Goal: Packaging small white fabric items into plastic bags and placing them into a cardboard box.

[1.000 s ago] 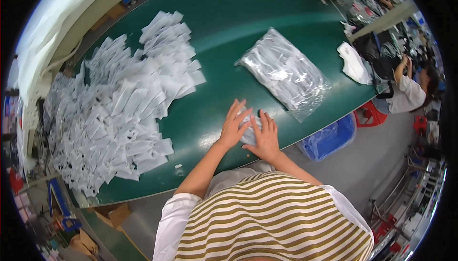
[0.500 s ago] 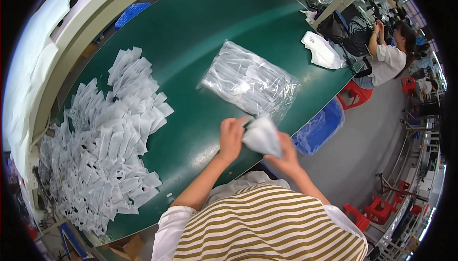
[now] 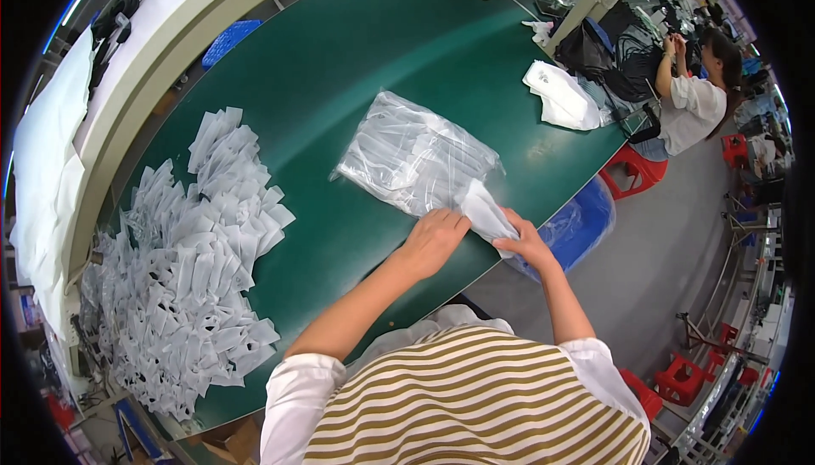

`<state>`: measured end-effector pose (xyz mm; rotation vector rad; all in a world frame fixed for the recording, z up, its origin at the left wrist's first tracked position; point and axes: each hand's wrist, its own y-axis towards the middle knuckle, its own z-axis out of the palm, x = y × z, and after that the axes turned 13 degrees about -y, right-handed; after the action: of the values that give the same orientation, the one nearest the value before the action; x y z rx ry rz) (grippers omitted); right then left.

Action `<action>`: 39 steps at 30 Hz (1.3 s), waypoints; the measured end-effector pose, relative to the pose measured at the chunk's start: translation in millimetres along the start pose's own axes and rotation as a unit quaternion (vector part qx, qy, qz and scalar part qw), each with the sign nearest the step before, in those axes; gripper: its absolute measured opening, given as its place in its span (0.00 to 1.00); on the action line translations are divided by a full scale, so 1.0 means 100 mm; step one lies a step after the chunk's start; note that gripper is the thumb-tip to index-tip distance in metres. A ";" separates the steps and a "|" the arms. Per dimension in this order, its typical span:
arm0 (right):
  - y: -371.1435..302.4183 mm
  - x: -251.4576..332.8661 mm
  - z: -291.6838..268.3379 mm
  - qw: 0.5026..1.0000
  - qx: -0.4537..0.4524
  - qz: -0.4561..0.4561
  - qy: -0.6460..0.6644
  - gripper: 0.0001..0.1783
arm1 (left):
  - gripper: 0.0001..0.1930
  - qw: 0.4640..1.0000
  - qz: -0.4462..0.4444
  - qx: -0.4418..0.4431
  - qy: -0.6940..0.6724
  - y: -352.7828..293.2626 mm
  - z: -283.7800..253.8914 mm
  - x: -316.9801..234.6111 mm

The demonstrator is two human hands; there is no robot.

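Note:
A clear plastic bag [image 3: 407, 149] filled with rows of white, translucent packets lies flat on the green table. My right hand [image 3: 528, 244] grips a small stack of white packets [image 3: 486, 212] by its near end. The stack's far end reaches the bag's right end; whether it is inside the bag I cannot tell. At the bag's near right corner, the fingers of my left hand [image 3: 437, 237] are curled down on the plastic, next to the stack. Their tips are partly hidden.
A large heap of white packets [image 3: 195, 270] spreads over the table's left side. Folded white cloth-like material [image 3: 560, 95] lies at the far right. Below the table's right edge sits a blue bin [image 3: 586, 223] lined with plastic, near a red stool [image 3: 632, 172]. A co-worker [image 3: 696, 108] sits beyond.
My right hand has brought the stack up against the bag's right end. My left hand has moved right and come down on the bag's near corner. The view has shifted slightly.

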<state>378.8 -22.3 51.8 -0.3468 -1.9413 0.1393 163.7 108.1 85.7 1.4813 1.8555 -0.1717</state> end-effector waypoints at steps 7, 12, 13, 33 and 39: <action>0.52 0.48 0.17 0.979 0.091 -0.102 -0.154 0.42 | 0.06 0.999 0.002 -0.023 0.023 -0.06 -0.17 -0.23; 0.62 0.62 0.75 0.929 -0.035 -0.101 -0.354 0.41 | 0.07 0.999 0.014 0.000 0.037 -0.19 -0.18 -0.25; 0.62 0.61 0.87 0.928 -0.064 -0.112 -0.348 0.40 | 0.07 0.999 0.006 0.005 0.035 -0.25 -0.20 -0.25; 0.78 0.26 1.06 0.926 -0.153 -0.235 -0.253 0.23 | 0.09 0.976 -0.166 -0.052 -0.131 -0.57 -0.19 -0.25; 0.87 0.56 1.03 0.911 -0.150 -0.115 -0.366 0.14 | 0.17 0.956 -0.201 -0.200 -0.075 -0.38 -0.26 0.10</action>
<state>279.2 84.0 38.8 -0.2809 -2.7439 -0.2221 117.4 116.9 85.6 0.7877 1.9099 -0.0896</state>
